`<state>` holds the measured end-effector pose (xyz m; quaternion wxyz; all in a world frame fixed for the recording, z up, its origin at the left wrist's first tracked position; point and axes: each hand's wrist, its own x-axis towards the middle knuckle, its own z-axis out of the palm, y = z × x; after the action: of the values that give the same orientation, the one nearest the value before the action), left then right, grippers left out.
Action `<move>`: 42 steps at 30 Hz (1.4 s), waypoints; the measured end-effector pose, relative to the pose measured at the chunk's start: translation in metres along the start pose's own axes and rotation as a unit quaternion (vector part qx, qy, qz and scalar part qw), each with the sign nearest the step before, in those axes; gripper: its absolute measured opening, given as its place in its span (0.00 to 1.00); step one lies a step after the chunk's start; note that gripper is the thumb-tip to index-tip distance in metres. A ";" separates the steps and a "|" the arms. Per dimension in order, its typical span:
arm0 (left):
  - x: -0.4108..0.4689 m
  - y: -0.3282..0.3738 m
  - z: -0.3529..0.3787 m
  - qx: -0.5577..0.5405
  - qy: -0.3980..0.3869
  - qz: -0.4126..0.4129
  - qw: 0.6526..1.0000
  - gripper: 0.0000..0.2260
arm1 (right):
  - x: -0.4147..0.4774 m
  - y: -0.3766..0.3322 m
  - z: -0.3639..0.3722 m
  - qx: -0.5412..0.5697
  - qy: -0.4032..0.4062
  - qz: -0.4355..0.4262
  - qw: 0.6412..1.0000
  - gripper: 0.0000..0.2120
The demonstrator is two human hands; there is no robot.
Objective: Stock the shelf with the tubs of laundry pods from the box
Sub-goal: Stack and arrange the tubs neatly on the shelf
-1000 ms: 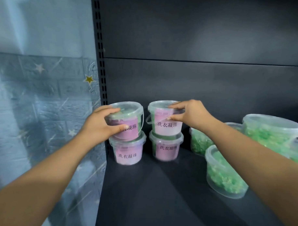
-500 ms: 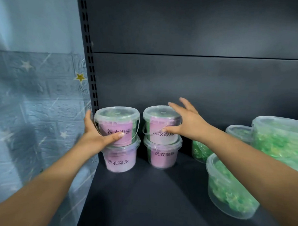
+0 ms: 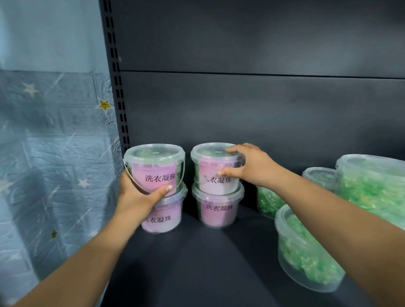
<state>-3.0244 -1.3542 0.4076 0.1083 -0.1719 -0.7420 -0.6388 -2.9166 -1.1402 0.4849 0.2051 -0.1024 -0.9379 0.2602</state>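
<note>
Placing step, back left corner of the shelf point(image 3: 193, 268). Left grip point(image 3: 135, 197) wrapped round the upper left tub point(image 3: 155, 170), thumb across its pink label, apparently seated on the lower left tub point(image 3: 165, 217). Right grip point(image 3: 249, 165) pinching the upper right tub point(image 3: 208, 154), fingers on lid, thumb on wall, atop the lower right tub point(image 3: 218, 210). Likely next: squaring both stacks, letting go, returning to the box, out of view.

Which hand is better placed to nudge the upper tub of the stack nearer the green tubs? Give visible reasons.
Right. The right hand grips that upper tub at lid and side; the left hand holds the other stack's upper tub.
</note>
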 end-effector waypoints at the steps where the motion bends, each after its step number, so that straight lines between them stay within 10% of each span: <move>1: -0.001 0.000 0.000 -0.002 -0.005 0.003 1.000 0.47 | 0.000 0.000 0.000 0.002 -0.003 -0.002 1.000 0.33; 6: -0.011 0.001 -0.002 0.012 0.010 -0.001 1.000 0.47 | -0.014 -0.004 -0.012 -0.001 -0.058 0.044 0.997 0.50; 10: -0.047 0.008 -0.012 0.075 0.073 0.133 0.986 0.44 | -0.061 0.000 -0.043 -0.079 -0.074 0.024 0.994 0.34; 13: -0.068 0.021 -0.011 0.098 -0.003 0.274 0.957 0.40 | -0.109 0.017 -0.057 -0.149 -0.031 0.006 0.988 0.21; 20: -0.103 0.065 0.054 0.111 -0.277 0.434 0.850 0.21 | -0.176 0.058 -0.085 -0.126 0.174 0.012 0.977 0.30; 25: -0.129 0.096 0.113 0.114 -0.341 0.403 0.842 0.27 | -0.180 0.075 -0.116 -0.210 0.300 0.023 0.930 0.18; 35: -0.136 0.104 0.143 0.216 -0.374 0.368 0.824 0.35 | -0.156 0.115 -0.130 -0.201 0.186 0.049 0.961 0.36; 42: -0.135 0.108 0.104 0.371 -0.270 0.359 0.813 0.34 | -0.144 0.121 -0.134 -0.171 0.196 0.013 0.966 0.26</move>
<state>-2.8514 -1.2545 0.4381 0.1808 -0.5389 -0.8073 -0.1585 -2.7187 -1.0210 0.4779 0.3611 -0.1967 -0.9086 0.0737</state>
